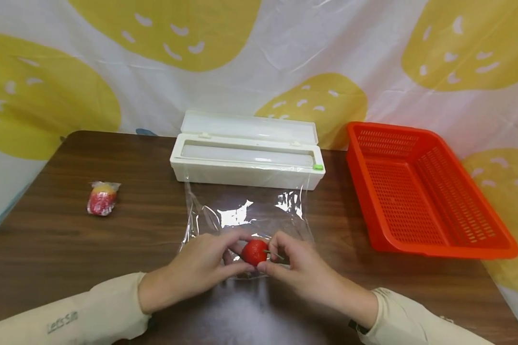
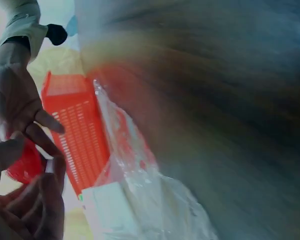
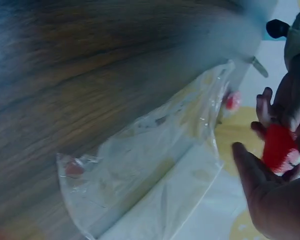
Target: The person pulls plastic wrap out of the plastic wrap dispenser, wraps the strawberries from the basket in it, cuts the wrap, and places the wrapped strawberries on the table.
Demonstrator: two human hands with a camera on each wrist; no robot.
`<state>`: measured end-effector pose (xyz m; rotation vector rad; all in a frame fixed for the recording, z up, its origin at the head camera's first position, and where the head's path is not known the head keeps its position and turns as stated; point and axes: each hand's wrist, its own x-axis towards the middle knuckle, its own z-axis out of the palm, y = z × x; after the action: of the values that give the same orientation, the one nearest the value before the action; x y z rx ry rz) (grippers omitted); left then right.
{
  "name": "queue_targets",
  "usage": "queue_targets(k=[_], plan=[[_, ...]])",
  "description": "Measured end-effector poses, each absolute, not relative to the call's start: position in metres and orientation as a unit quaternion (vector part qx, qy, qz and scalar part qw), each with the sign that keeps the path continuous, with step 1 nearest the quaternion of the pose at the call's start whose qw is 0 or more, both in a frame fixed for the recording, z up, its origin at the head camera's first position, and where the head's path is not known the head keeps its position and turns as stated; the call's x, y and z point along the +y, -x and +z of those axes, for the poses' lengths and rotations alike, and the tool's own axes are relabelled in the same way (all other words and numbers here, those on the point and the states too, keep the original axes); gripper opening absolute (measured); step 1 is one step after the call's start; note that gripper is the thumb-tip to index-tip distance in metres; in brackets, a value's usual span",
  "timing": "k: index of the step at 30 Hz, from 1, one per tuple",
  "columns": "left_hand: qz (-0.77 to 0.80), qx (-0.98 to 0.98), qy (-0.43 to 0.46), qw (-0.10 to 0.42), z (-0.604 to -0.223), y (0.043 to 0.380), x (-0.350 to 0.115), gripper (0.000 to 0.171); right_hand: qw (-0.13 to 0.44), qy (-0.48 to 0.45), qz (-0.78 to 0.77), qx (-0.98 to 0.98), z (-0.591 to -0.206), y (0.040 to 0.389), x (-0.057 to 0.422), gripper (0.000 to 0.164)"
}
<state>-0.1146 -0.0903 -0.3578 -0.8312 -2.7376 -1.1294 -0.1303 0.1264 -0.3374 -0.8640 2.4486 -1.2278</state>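
A small red fruit (image 1: 254, 252) with a thin stem is held between both hands over a sheet of clear plastic wrap (image 1: 259, 206). My left hand (image 1: 198, 263) grips its left side between thumb and fingers. From the right, my right hand (image 1: 300, 266) has its thumb at the fruit's lower edge and curled fingers around the stem. The wrap runs toward me from a white dispenser box (image 1: 246, 176) whose lid stands up. In the right wrist view the red fruit (image 3: 279, 147) sits among the fingers of both hands.
A red plastic basket (image 1: 367, 211) with slotted sides stands at the right. On the left of the dark wood table (image 1: 47, 230) lies a plastic-wrapped red and yellow fruit (image 1: 102, 199). Behind the table hangs a white cloth with yellow shapes (image 1: 220, 81). A green slider (image 1: 318, 167) sits on the dispenser's right end.
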Motion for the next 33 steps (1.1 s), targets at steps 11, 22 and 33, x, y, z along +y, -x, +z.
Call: queue_targets(k=[11, 22, 33], plan=[[-0.195, -0.934, 0.298, 0.037, -0.382, 0.126, -0.092, 0.040, -0.094, 0.451, -0.076, 0.884, -0.365, 0.136, 0.128, 0.063], [-0.202, -0.930, 0.307, 0.015, -0.392, 0.127, -0.086, 0.027, -0.140, 0.487, 0.067, 0.859, -0.387, 0.131, 0.120, 0.061], [-0.193, -0.929, 0.316, -0.004, -0.391, 0.129, -0.081, 0.018, -0.223, 0.484, 0.091, 0.841, -0.393, 0.138, 0.118, 0.027]])
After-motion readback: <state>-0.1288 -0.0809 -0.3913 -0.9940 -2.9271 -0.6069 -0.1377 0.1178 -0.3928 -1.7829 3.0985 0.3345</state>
